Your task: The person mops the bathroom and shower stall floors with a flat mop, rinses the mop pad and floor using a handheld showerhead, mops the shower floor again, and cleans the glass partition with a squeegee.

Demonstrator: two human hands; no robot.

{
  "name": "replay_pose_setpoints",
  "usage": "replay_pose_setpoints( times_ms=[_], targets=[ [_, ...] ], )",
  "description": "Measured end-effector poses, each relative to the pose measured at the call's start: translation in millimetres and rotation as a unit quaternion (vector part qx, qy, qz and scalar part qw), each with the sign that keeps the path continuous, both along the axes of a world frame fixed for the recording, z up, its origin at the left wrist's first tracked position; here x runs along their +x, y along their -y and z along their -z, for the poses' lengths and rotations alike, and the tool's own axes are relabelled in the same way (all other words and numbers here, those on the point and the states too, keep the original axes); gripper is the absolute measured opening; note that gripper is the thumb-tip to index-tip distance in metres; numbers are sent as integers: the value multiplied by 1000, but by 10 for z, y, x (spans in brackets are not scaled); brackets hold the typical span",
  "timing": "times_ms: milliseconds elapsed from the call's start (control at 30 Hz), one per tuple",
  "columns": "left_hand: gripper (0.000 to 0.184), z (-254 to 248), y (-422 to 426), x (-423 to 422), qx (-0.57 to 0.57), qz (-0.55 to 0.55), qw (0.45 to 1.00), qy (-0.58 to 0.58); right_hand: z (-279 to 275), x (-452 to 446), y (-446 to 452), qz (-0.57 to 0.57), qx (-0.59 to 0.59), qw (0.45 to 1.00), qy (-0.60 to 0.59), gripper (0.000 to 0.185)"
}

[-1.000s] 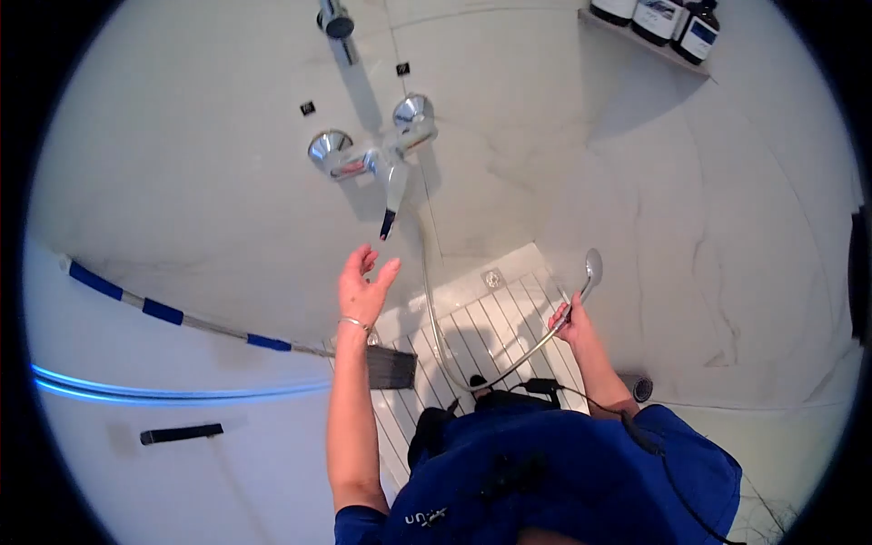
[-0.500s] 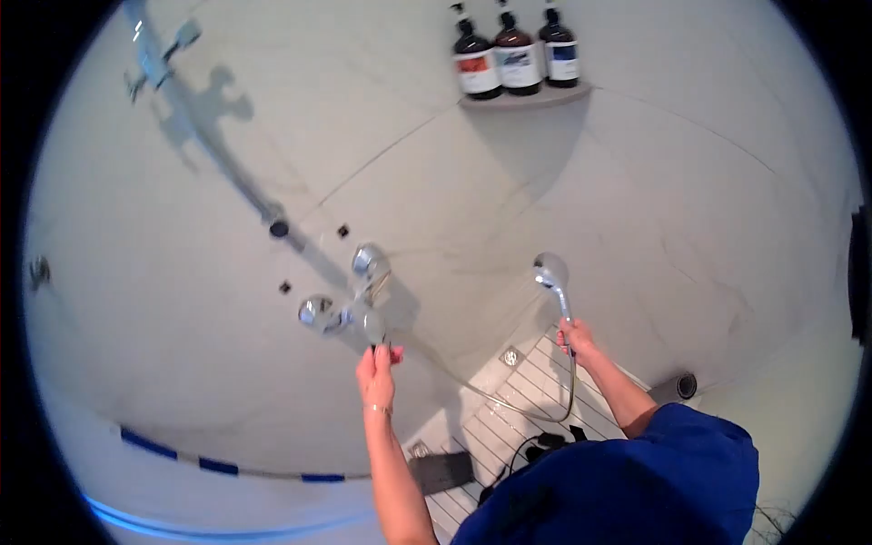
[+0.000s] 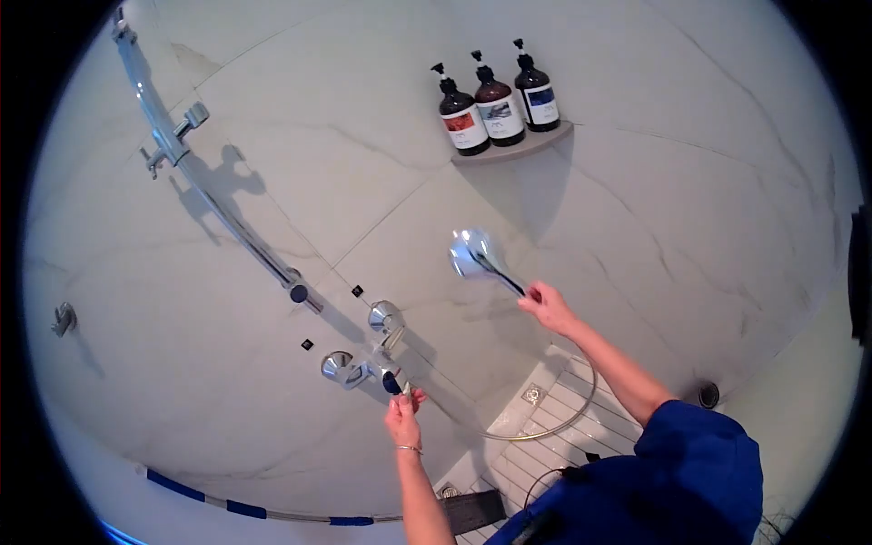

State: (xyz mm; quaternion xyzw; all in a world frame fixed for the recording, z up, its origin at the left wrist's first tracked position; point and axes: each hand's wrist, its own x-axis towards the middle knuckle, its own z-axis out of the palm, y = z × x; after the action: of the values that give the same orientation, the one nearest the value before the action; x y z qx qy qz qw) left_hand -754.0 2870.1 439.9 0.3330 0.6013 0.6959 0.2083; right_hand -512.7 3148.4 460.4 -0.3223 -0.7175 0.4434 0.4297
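A chrome hand shower (image 3: 475, 254) is in my right hand (image 3: 548, 309), whose fingers are wrapped round the lower end of its handle. The shower's head tilts up and left, in front of the marble-look wall. From the handle the metal hose (image 3: 545, 434) loops down over the floor and back towards the tap. My left hand (image 3: 403, 418), with a bracelet at the wrist, is closed at the lever on the lower end of the chrome mixer tap (image 3: 368, 363). The fingers partly hide that lever. No water spray can be made out.
Three pump bottles (image 3: 495, 111) stand on a corner shelf (image 3: 522, 147). A chrome slide rail (image 3: 222, 211) with a holder runs up the wall at left. Below are a slatted white floor (image 3: 563, 409), a drain (image 3: 533, 393) and a blue-and-silver bar (image 3: 245, 509).
My right hand has raised the hand shower and swung its head to the left. My left hand stays at the tap. The view has tilted upward.
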Motion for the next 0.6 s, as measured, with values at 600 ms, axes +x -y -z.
replay_pose_setpoints(
  times_ms=[600],
  targets=[
    [25,661,713,83,-261,-76,959,-75,-5582,-2284,416,-49,210,855,-471,33]
  ],
)
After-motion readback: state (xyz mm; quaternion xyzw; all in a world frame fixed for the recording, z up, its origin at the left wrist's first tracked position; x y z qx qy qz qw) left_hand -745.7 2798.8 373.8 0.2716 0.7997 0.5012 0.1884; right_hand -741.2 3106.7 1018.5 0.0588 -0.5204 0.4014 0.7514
